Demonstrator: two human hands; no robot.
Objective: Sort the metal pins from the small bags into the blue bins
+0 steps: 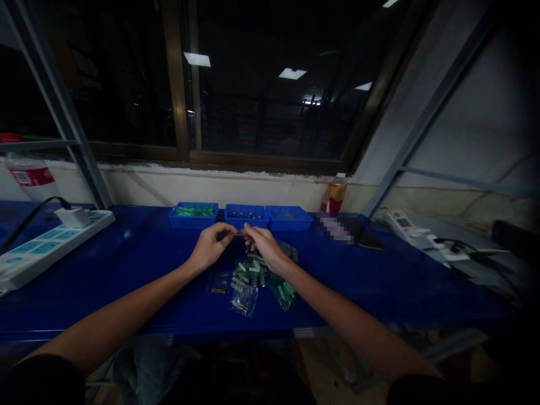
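Above smooth table (143, 247), hands (207, 245) (266, 245) pinch slim piece (239, 234) near crinkled bags (244, 298).

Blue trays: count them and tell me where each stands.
3, side by side along the back of the table: the left tray, with green pieces in it; the middle tray; and the right tray. No others show.

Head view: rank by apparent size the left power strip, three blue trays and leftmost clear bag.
1. Left power strip; nearness may enlarge it.
2. Left blue tray, middle blue tray, right blue tray: too alike to rank.
3. Leftmost clear bag.
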